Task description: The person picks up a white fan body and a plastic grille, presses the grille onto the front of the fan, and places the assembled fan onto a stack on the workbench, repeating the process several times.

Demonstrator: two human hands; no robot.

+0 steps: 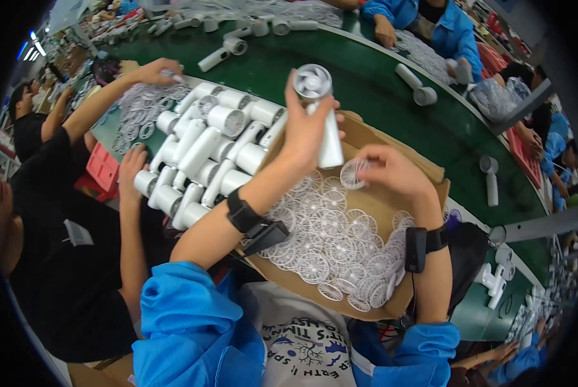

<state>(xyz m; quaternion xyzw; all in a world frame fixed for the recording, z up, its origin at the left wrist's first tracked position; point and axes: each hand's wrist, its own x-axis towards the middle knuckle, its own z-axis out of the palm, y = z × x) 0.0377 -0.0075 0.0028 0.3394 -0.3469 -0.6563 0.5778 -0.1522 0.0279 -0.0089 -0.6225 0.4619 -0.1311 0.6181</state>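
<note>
A white handheld fan (pixel 329 138) is gripped by my left hand (pixel 305 126); its round head with bare blades faces up, and its handle slants down toward me. Between the fingers of my right hand (pixel 392 169) is a white round fan grille (pixel 352 174), pinched at its edge just right of the fan's handle. Both hands are above an open cardboard box (pixel 424 169). Many loose white fan grilles (pixel 314 238) lie heaped inside it. Left of the box, white handheld fans (pixel 202 151) are piled in rows.
A green conveyor belt (pixel 379 77) curves behind the box, with a few fans (pixel 489 180) lying on it. At left a co-worker in black (pixel 63 245) reaches to another heap of grilles (pixel 143 109). Across the belt sits a person in blue (pixel 460 32).
</note>
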